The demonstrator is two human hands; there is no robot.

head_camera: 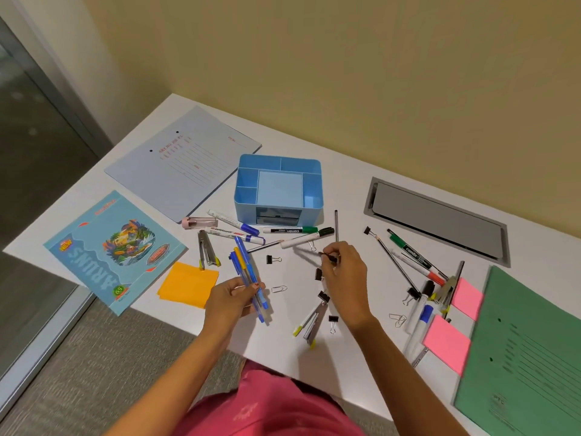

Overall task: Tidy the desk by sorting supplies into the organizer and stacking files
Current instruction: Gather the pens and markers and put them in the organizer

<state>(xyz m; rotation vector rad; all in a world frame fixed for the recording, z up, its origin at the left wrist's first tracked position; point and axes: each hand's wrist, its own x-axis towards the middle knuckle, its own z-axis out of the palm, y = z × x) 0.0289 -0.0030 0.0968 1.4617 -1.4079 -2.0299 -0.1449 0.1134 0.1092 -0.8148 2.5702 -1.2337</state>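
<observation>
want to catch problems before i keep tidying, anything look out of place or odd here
The notebook sits askew with a corner hanging over the desk edge. Markers, staplers and binder clips lie scattered around the blue organizer, whose side compartments look empty. Nothing looks spilled or damaged.

the desk (276, 341) is white, smooth and matt. the organizer (309, 171) is smooth blue plastic. the blue file (188, 171) and green file (528, 357) are matt card; the notebook (103, 256) has a glossy paper cover. the orange sticky notes (188, 284) and pink sticky notes (446, 344) are matt paper. the stapler (206, 248) is bright metal, the binder clip (270, 259) black metal, the paper clip (279, 289) bare wire. the pens (248, 278) are clear plastic, the marker (224, 219) glossy white plastic. the hatch (437, 218) is dull grey metal. the carpet (94, 372) looks rough. a thin dark stick (325, 255) is too blurred to judge.
</observation>
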